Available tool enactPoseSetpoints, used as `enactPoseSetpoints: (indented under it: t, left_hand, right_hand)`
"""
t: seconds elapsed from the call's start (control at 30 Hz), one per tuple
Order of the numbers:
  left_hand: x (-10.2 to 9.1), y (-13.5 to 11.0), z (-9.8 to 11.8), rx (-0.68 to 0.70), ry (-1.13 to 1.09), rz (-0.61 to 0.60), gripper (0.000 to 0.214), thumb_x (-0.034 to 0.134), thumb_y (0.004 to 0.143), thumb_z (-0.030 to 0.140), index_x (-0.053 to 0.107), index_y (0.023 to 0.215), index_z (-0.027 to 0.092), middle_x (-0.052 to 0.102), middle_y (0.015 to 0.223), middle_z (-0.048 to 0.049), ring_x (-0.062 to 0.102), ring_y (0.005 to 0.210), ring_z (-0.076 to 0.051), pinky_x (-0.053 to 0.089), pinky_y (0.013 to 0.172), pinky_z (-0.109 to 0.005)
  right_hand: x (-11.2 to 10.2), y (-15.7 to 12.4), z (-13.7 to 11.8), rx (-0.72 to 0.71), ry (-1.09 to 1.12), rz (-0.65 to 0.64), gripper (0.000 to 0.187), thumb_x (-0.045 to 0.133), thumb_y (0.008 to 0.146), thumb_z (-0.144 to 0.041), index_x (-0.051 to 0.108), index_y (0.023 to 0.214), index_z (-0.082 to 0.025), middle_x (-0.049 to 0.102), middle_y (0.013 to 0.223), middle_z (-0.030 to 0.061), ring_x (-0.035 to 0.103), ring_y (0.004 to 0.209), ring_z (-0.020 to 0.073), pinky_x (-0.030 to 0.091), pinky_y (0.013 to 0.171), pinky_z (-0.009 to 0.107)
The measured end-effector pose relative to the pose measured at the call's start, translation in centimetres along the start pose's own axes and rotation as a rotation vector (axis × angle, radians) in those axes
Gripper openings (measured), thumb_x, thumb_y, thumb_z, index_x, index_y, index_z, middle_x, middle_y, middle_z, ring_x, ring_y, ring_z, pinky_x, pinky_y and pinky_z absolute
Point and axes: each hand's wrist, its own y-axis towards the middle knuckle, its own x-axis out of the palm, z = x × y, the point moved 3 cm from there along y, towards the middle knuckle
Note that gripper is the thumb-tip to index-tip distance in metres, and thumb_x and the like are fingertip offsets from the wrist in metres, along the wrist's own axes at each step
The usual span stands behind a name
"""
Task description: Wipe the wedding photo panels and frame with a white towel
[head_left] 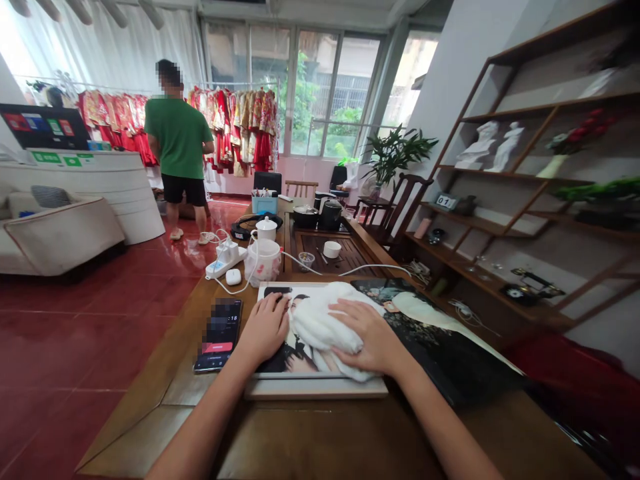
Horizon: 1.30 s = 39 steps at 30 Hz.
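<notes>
Right now my L hand (pixel 265 328) lies flat, palm down, on the left page of the open photo album (pixel 300 360). Its fingers are spread wide and hold nothing, w/ the tips just beside the white cloth (pixel 320 319). My R hand (pixel 373 337) sits on top of that cloth, fingers bent over its bunched fold, holding it down against the page. The cloth covers the album's middle, approx. where the 2 pages meet; the right page is dark w/ a figure in white. The album lies near the near edge of the wooden table (pixel 325 440), its right page reaching twd the table's right edge. A phone (pixel 220 333), screen lit, lies at the table's left edge, just beside the album and my L wrist. Farther up the left edge there's a white power strip (pixel 224 265) w/ cables, then a white jug (pixel 263 261); a small white cup (pixel 331 249) stands mid-table beyond. Past the far left corner a person in a green shirt (pixel 180 137) stands, back to me, by a rack of red garments (pixel 240 127).
</notes>
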Motion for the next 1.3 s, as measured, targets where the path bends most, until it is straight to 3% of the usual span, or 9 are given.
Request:
enactPoseSetpoints:
  t: [0.1,0.3,0.47,0.63,0.87,1.1,1.3]
  left_hand:
    - [0.1,0.0,0.0,0.010,0.001,0.003,0.038,0.034,0.097,0.029,0.046,0.132,0.021,0.046,0.137,-0.0085,0.040,0.128,-0.023,0.031,0.107,-0.040]
    - [0.3,0.0,-0.2,0.001,-0.008,-0.009,0.039,0.033,0.098,0.029,0.044,0.133,0.021,0.046,0.138,-0.0081,0.041,0.128,-0.022,0.032,0.106,-0.039]
    - [0.2,0.0,-0.3,-0.004,0.006,-0.015,0.038,0.032,0.098,0.029,0.045,0.132,0.021,0.046,0.138,-0.0084,0.040,0.128,-0.022,0.031,0.107,-0.040]
    - [0.0,0.0,-0.2,-0.006,0.000,-0.056,0.041,0.034,0.096,0.025,0.043,0.135,0.022,0.044,0.139,-0.0082,0.040,0.128,-0.022,0.031,0.107,-0.038]
    - [0.2,0.1,-0.3,-0.008,-0.024,-0.031,0.039,0.032,0.098,0.030,0.044,0.134,0.022,0.044,0.138,-0.0082,0.039,0.128,-0.022,0.030,0.107,-0.039]
    - [0.2,0.1,-0.4,0.003,-0.024,-0.041,0.039,0.032,0.098,0.029,0.043,0.135,0.021,0.043,0.139,-0.0093,0.040,0.128,-0.023,0.030,0.106,-0.038]
    - [0.2,0.1,-0.3,0.000,-0.006,-0.034,0.039,0.031,0.098,0.029,0.043,0.134,0.021,0.044,0.138,-0.0090,0.040,0.127,-0.023,0.030,0.106,-0.038]
  right_hand:
    - [-0.1,0.3,0.2,0.076,-0.026,0.043,0.057,0.063,0.072,-0.047,0.056,0.123,-0.023,0.059,0.127,0.0107,0.047,0.122,0.0322,0.035,0.101,0.051]
    - [-0.3,0.5,-2.3,-0.029,0.050,-0.088,0.052,0.063,0.072,-0.053,0.058,0.114,-0.024,0.056,0.130,0.0091,0.042,0.127,0.0314,0.027,0.106,0.052]
    - [-0.2,0.5,-1.2,0.098,-0.003,-0.056,0.055,0.061,0.075,-0.047,0.053,0.124,-0.022,0.051,0.136,0.0109,0.041,0.129,0.0320,0.026,0.105,0.055]
    - [0.3,0.5,-2.8,0.004,0.040,-0.107,0.063,0.059,0.075,-0.046,0.047,0.133,-0.025,0.050,0.138,0.0080,0.038,0.131,0.0301,0.020,0.108,0.054]
    - [0.2,0.3,-0.7,0.147,-0.011,-0.033,0.061,0.059,0.076,-0.045,0.047,0.133,-0.026,0.051,0.137,0.0081,0.042,0.128,0.0315,0.025,0.104,0.055]
    - [0.1,0.2,-3.0,-0.024,0.074,-0.140,0.057,0.060,0.073,-0.043,0.052,0.126,-0.027,0.050,0.138,0.0059,0.039,0.130,0.0297,0.019,0.108,0.053]
    - [0.1,0.2,-1.6,0.121,0.017,-0.027,0.051,0.060,0.075,-0.043,0.055,0.122,-0.023,0.055,0.133,0.0093,0.043,0.127,0.0307,0.022,0.106,0.053]
